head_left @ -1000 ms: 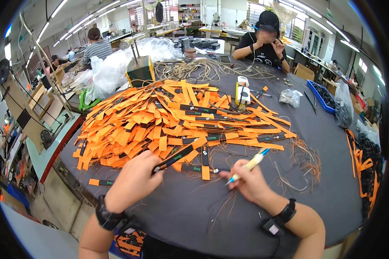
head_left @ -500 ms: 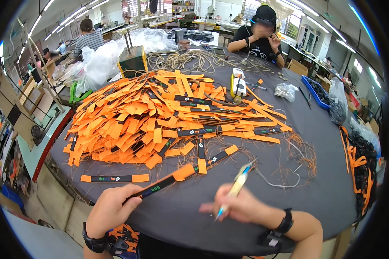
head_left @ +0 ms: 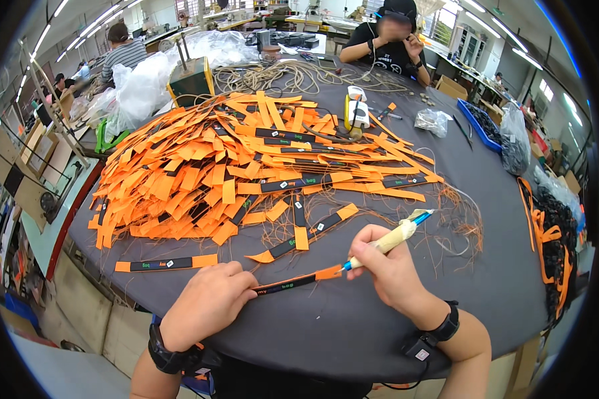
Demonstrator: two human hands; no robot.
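My left hand (head_left: 206, 302) pins the near end of an orange-and-black strap (head_left: 296, 282) flat on the dark round table (head_left: 353, 332). My right hand (head_left: 393, 269) grips a tape-wrapped tool with a blue tip (head_left: 389, 239), its point touching the strap's orange end. A big heap of similar orange straps (head_left: 246, 166) lies just beyond, with loose brown threads (head_left: 446, 226) scattered around it.
A person in black sits across the table (head_left: 389, 40). A coil of tan cord (head_left: 293, 76), a yellow-white device (head_left: 355, 113), a plastic bag (head_left: 431, 121) and a blue tray (head_left: 482, 123) lie at the far side. More orange and black pieces (head_left: 552, 226) are piled at the right.
The strap has been drawn from the pile toward me and laid flat. My right hand has swung the tool so its tip meets the strap end; my left hand moved right onto it.
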